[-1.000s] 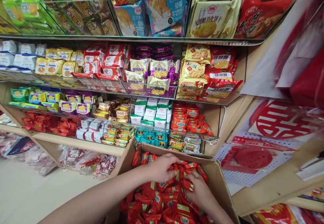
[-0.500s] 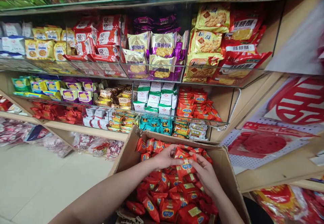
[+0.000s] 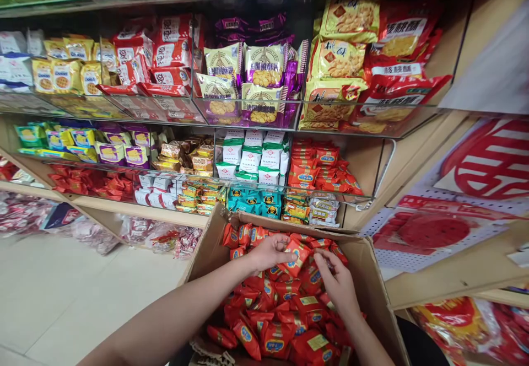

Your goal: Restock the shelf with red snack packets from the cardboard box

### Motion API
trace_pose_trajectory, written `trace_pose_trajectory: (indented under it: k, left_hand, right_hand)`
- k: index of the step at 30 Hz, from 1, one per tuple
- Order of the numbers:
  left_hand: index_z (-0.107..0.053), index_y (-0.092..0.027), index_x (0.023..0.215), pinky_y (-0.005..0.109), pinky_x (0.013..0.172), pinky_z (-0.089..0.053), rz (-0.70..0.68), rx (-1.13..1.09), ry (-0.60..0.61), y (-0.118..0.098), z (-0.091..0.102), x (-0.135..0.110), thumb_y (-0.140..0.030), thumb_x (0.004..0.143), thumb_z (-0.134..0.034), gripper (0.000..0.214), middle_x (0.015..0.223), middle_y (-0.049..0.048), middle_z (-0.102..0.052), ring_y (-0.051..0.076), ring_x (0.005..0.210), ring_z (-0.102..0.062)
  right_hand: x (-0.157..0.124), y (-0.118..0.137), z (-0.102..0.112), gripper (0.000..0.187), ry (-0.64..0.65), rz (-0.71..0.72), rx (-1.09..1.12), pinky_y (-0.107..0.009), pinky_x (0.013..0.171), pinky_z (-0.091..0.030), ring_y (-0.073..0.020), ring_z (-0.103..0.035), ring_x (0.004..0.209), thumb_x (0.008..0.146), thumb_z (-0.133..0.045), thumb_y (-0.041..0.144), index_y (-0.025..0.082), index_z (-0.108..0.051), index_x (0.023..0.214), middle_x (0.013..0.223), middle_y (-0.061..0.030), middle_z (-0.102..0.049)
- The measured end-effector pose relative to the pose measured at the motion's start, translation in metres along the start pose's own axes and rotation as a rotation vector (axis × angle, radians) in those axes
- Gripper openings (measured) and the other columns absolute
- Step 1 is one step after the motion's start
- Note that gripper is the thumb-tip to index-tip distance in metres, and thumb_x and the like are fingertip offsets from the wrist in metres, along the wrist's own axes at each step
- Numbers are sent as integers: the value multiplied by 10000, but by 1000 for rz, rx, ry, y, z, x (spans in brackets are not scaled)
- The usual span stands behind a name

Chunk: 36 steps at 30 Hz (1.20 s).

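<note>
My left hand (image 3: 270,253) is closed on a small red snack packet (image 3: 295,257) with a blue and gold label, gripping it by its left side. To the right of that packet, my right hand (image 3: 336,278) is loosely curled, thumb and fingers apart, with no packet visibly held. Both hands are over an open cardboard box (image 3: 374,278), low inside its rim. Many matching red packets (image 3: 275,339) fill the box in a loose heap, some lying label up and others tilted.
Ahead stands a shelf unit with clear front panels (image 3: 248,109) and dividers. On the lower shelf, similar red packets (image 3: 303,173) are stacked beside green-and-white packets (image 3: 250,159). Bagged goods (image 3: 450,322) lie at the lower right, and pale floor tiles (image 3: 82,294) extend at left.
My right hand has let go of the red packet and moved slightly right. The packet now tilts in my left hand alone. The view has shifted slightly.
</note>
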State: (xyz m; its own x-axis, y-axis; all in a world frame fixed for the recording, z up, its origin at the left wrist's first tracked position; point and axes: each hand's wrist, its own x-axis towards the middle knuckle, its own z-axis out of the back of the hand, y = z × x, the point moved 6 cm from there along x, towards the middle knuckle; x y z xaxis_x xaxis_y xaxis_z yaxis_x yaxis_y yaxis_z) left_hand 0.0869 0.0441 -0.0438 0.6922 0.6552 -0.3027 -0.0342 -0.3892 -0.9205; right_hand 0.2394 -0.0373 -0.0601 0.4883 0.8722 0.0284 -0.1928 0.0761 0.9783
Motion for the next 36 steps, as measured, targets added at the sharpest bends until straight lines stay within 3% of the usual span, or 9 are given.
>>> trace_pose_trajectory:
  k: [3, 7, 9, 14, 23, 27, 30, 33, 36]
  left_hand:
    - [-491, -164, 839, 225, 604, -344, 10, 5, 27, 2, -11, -2, -356, 398, -809, 577, 547, -115, -479, 47, 517, -453]
    - [-503, -163, 815, 223, 608, -350, 34, 7, 72, 2, -18, -5, -362, 367, -815, 581, 551, -111, -484, 47, 523, -447]
    - [-512, -161, 802, 215, 605, -346, 49, 6, 90, 2, -18, -7, -369, 383, -812, 556, 567, -101, -496, 47, 532, -446]
    - [-559, -162, 782, 197, 535, -289, 62, 83, 29, 0, -11, -10, -495, 590, -681, 403, 600, -78, -488, 43, 510, -378]
    - [-532, -157, 659, 197, 441, -283, 113, 152, -11, -1, -10, -10, -427, 488, -747, 385, 475, -85, -475, 45, 413, -370]
    - [-518, -157, 680, 207, 476, -358, 104, 93, -78, -1, -7, -9, -378, 480, -750, 378, 524, -69, -520, 53, 433, -441]
    - [-508, -178, 768, 241, 569, -435, 89, 14, -121, -5, -6, -10, -385, 514, -721, 390, 616, -62, -541, 76, 532, -526]
    - [-528, -195, 852, 276, 595, -459, 91, -8, -117, -8, -6, -12, -416, 553, -696, 408, 697, -40, -572, 106, 602, -565]
    - [-582, -161, 800, 262, 563, -440, 79, 52, -97, -9, -6, -13, -515, 595, -649, 414, 706, 0, -599, 115, 595, -554]
  right_hand:
    - [-4, 13, -8, 330, 49, 32, 58, -288, 720, -437, -184, -567, 767, 700, -587, 463, 171, -634, 847, 830, -50, -646]
    - [-5, 12, -11, 334, 55, 5, 101, -233, 560, -389, -123, -470, 567, 721, -557, 494, 169, -604, 662, 578, 15, -537]
    - [-5, 9, -11, 347, 54, -7, 104, -228, 531, -372, -119, -444, 548, 714, -560, 506, 166, -599, 657, 555, 20, -509]
    - [-7, 8, -13, 356, 72, -11, 107, -226, 518, -364, -119, -417, 543, 714, -554, 517, 174, -560, 617, 551, 18, -475]
    - [-13, 11, -22, 363, 160, -15, 134, -214, 475, -331, -100, -361, 495, 734, -545, 489, 196, -460, 537, 505, 47, -381]
    - [-15, 12, -24, 292, 156, -65, 246, -246, 583, -439, -148, -528, 640, 686, -605, 475, 188, -575, 731, 671, -4, -575]
    - [-19, 6, -34, 420, 277, -165, 322, -289, 605, -478, -173, -584, 669, 621, -678, 442, 194, -565, 941, 819, -30, -632]
    - [-24, -3, -42, 445, 362, -249, 337, -278, 524, -464, -144, -558, 545, 593, -709, 414, 192, -559, 947, 742, 0, -636]
    - [-25, -6, -44, 425, 358, -243, 362, -259, 523, -451, -131, -546, 552, 578, -728, 376, 187, -567, 922, 720, 12, -640]
